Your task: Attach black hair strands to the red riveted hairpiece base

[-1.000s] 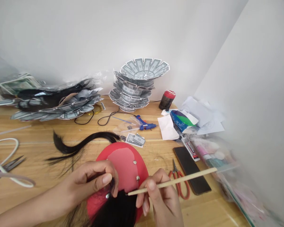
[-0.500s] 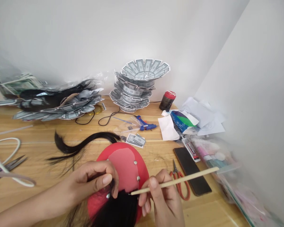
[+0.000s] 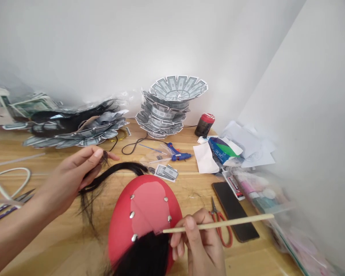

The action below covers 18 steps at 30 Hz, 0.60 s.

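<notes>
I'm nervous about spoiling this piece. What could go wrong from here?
The wooden stick in the right hand sits at the edge of the black hair on the red form, so it could slip, disturbing strands or catching a metal stud. The loose strands in the left hand might tangle with the long black lock on the table.

A lock of black hair [image 3: 115, 172] lies across the wooden tabletop [image 3: 60, 245] between the left hand [image 3: 69, 176] and the hot glue gun [image 3: 176, 155]. Red-handled scissors [image 3: 222, 230] sit just beside the right hand [image 3: 201, 245].
</notes>
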Available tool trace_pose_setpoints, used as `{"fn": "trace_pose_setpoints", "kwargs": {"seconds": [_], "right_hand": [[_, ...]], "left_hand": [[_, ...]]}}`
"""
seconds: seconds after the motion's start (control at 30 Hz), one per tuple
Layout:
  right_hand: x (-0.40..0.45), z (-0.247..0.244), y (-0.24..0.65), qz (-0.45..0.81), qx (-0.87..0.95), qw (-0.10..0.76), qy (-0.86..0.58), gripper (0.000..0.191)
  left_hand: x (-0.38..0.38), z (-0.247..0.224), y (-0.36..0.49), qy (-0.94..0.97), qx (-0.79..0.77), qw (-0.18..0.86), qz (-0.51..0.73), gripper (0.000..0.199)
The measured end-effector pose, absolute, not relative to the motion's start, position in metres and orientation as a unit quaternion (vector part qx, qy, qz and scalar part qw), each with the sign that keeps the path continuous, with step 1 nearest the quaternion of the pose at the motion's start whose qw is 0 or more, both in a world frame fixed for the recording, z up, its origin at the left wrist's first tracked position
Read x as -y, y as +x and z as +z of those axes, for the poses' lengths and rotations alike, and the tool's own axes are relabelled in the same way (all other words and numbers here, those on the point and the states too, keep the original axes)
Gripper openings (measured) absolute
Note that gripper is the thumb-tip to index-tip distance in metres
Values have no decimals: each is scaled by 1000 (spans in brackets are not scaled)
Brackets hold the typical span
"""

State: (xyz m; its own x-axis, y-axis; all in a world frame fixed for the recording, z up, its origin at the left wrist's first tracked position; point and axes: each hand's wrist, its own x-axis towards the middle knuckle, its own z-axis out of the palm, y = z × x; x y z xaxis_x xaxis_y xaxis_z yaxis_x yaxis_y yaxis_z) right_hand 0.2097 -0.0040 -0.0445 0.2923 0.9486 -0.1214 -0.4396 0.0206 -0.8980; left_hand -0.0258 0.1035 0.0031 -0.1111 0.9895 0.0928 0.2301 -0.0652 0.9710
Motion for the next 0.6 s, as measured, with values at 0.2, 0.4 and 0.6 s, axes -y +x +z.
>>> {"fn": "trace_pose_setpoints", "kwargs": {"seconds": [0.2,0.4,0.6], "right_hand": [[1,-46,215,523,273,672,-447,46],[-12,-33,245,466,295,717,-426,41],[-13,-26,263,259,349,764,-476,25]], "left_hand": [[-111,3,-35,559,-560,314,525,50],[-107,13,-33,522,-556,307,569,22],[-102,12,-27,520,-557,331,557,26]]}}
